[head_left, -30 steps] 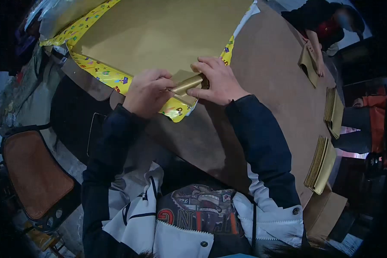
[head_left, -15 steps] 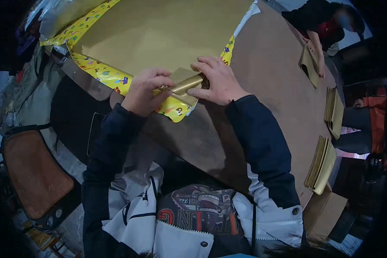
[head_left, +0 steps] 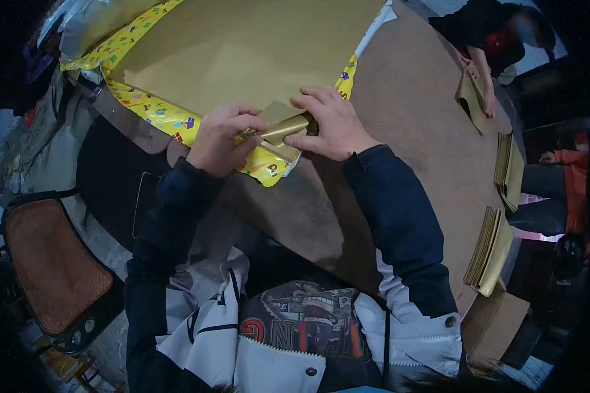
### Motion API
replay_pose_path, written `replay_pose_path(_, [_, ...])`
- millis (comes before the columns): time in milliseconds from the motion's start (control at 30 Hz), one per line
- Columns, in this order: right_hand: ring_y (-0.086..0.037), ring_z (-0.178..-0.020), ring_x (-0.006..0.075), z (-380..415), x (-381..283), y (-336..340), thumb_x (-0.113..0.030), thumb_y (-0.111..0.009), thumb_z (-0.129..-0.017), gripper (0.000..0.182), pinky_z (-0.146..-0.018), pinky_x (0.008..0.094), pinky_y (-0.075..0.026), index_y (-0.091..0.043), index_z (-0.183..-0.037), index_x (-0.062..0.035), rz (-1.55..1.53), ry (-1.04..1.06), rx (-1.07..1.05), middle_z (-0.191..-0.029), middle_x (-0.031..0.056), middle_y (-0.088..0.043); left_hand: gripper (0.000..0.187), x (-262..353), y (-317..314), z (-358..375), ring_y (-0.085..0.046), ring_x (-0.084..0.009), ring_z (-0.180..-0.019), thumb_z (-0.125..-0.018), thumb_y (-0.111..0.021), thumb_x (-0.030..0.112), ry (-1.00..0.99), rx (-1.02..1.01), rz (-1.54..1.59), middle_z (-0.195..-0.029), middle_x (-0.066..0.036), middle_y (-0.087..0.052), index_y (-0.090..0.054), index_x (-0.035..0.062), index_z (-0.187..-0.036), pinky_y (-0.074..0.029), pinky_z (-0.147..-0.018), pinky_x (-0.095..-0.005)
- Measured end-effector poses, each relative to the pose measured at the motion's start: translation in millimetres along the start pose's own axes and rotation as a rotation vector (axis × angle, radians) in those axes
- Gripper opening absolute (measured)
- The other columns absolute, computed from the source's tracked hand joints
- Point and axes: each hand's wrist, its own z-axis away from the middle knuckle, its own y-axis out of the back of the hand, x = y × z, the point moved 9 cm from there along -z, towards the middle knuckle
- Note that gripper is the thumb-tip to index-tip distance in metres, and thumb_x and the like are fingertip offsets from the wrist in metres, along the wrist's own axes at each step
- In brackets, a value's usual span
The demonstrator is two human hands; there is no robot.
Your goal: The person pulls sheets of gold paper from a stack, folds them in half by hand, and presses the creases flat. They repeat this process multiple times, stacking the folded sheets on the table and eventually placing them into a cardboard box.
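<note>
Both hands pinch a small folded gold paper piece (head_left: 283, 128) at the near corner of the big gold sheet (head_left: 242, 52) — left hand (head_left: 221, 139) at its left end, right hand (head_left: 331, 124) at its right. The sheet's yellow printed border (head_left: 151, 108) shows small pictures; no writing there is readable.

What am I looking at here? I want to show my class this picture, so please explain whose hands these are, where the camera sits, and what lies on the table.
The camera sits on a person's head, looking down at their own hands. The left hand and right hand both pinch a small folded gold paper. Under it lies a big gold sheet with a yellow patterned edge, on a round brown table. Stacks of gold paper sit along the table's right edge. Another person works at the far side.
</note>
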Motion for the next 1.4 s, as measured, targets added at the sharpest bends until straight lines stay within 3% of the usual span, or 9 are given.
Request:
replay_pose_path(233, [-0.042, -0.125, 0.0345, 0.0, 0.9, 0.1, -0.05, -0.071, -0.071, 0.07, -0.105, 0.0464, -0.032, -0.054, -0.124, -0.0067, 0.024, 0.022, -0.006, -0.131, 0.0172, -0.048, 0.018, 10.7, -0.3, -3.9, -0.061, -0.0288, -0.088, -0.071, -0.07, 0.01, -0.03, 0.052, -0.039, -0.098, -0.008, -0.064, -0.065, 0.01, -0.088, -0.048, -0.075, -0.0383])
replay_pose_path(567, [-0.04, -0.127, 0.0356, -0.5, 4.1, 4.7, -0.059, -0.075, -0.066, 0.091, -0.106, 0.0445, -0.031, -0.046, -0.13, -0.0004, -0.115, 0.074, -0.092, -0.132, 0.0195, -0.047, 0.01, 3.7, -10.4, -10.0, -0.061, -0.0299, -0.082, -0.073, -0.067, 0.009, 0.055, 0.135, 0.09, -0.086, -0.01, -0.064, -0.064, 0.0077, -0.082, -0.049, -0.07, -0.0388])
replay_pose_path(767, [-0.039, -0.128, 0.0362, -0.9, 5.7, 1.8, -0.051, -0.076, -0.067, 0.079, -0.108, 0.045, -0.03, -0.051, -0.126, -0.0039, -0.098, 0.047, -0.074, -0.133, 0.0192, -0.047, 0.017, 28.7, -15.5, 3.9, -0.063, -0.023, -0.081, -0.068, -0.069, 0.007, -0.274, 0.2, -0.094, -0.089, -0.001, -0.067, -0.064, 0.0135, -0.084, -0.047, -0.068, -0.0354])
replay_pose_path(900, [-0.039, -0.128, 0.0363, 0.2, 5.6, -0.1, -0.048, -0.075, -0.068, 0.077, -0.107, 0.0473, -0.03, -0.051, -0.127, -0.0055, -0.063, 0.09, -0.041, -0.133, 0.0195, -0.046, 0.022, 35.1, -15.3, 9.0, -0.064, -0.0212, -0.083, -0.067, -0.069, 0.007, -0.34, 0.241, -0.16, -0.091, 0.002, -0.066, -0.063, 0.0159, -0.086, -0.047, -0.069, -0.0353])
replay_pose_path(1100, [-0.041, -0.126, 0.036, 1.6, 0.1, 2.2, -0.048, -0.074, -0.069, 0.071, -0.106, 0.0488, -0.03, -0.054, -0.123, -0.0082, -0.008, 0.118, -0.003, -0.131, 0.018, -0.048, 0.021, 33.8, -14.8, 12.3, -0.065, -0.0238, -0.081, -0.071, -0.07, 0.007, -0.295, 0.273, -0.147, -0.088, -0.002, -0.066, -0.061, 0.0132, -0.088, -0.048, -0.069, -0.037])
replay_pose_path(1133, [-0.036, -0.131, 0.0311, 0.1, 5.6, -5.4, -0.056, -0.071, -0.068, 0.073, -0.101, 0.0615, -0.027, -0.055, -0.125, -0.0146, -0.015, 0.074, -0.052, -0.134, 0.0137, -0.045, 0.021, 34.4, -15.1, 13.2, -0.065, -0.0238, -0.081, -0.071, -0.07, 0.007, -0.295, 0.274, -0.146, -0.088, -0.002, -0.066, -0.061, 0.0132, -0.088, -0.048, -0.069, -0.037])
replay_pose_path(1233, [-0.042, -0.126, 0.0348, 2.8, -6.6, 2.4, -0.051, -0.073, -0.069, 0.067, -0.104, 0.0509, -0.028, -0.057, -0.12, -0.0105, 0.047, 0.085, -0.022, -0.129, 0.0171, -0.05, 0.03, 28.8, -17.2, 12.7, -0.065, -0.0264, -0.082, -0.071, -0.074, 0.002, -0.218, 0.273, -0.08, -0.091, -0.004, -0.068, -0.061, 0.01, -0.096, -0.05, -0.072, -0.0361])
replay_pose_path(1367, [-0.041, -0.127, 0.0339, 3.8, -21.4, 3.4, -0.041, -0.075, -0.072, 0.055, -0.103, 0.0541, -0.027, -0.059, -0.118, -0.0153, 0.052, 0.146, 0.07, -0.128, 0.015, -0.05, 0.028, 21.2, -14.8, 10.7, -0.065, -0.028, -0.081, -0.073, -0.073, 0.001, -0.165, 0.316, 0.029, -0.088, -0.008, -0.067, -0.06, 0.0073, -0.097, -0.05, -0.071, -0.0361])
replay_pose_path(1400, [-0.045, -0.124, 0.0318, 4.0, -31.2, 11.2, -0.031, -0.074, -0.075, 0.042, -0.102, 0.0545, -0.028, -0.062, -0.112, -0.0147, 0.068, 0.174, 0.131, -0.122, 0.0108, -0.056, 0.026, 22.3, -15.7, 11.1, -0.065, -0.0285, -0.082, -0.074, -0.072, 0.0, -0.191, 0.311, 0.002, -0.088, -0.009, -0.067, -0.061, 0.0064, -0.097, -0.05, -0.07, -0.0363])
